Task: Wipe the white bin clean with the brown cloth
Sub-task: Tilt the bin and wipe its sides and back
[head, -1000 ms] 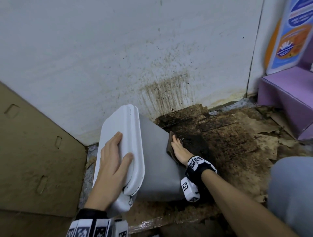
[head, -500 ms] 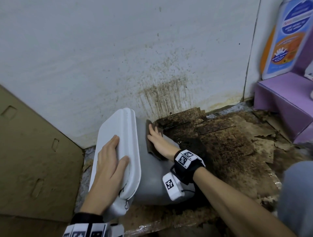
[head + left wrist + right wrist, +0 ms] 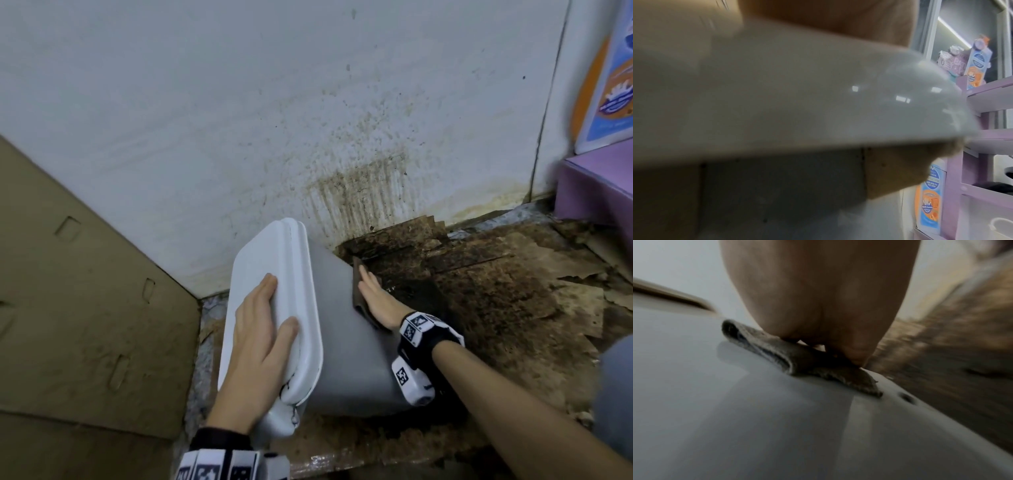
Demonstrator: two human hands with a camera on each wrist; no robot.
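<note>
You've got the white bin [image 3: 346, 342] tipped on its side on the grimy floor [image 3: 496, 301], right up against the stained wall [image 3: 359, 185] near the back edge. Your left hand [image 3: 255, 346] lies flat on the closed lid [image 3: 270, 267], fingers straight, thumb at the lid's rim. Your right hand [image 3: 378, 301] presses the folded brown cloth [image 3: 797, 360] flat against the bin's side, fingers stretched out, not curled round it. Cardboard [image 3: 78, 308] leans on the left.
</note>
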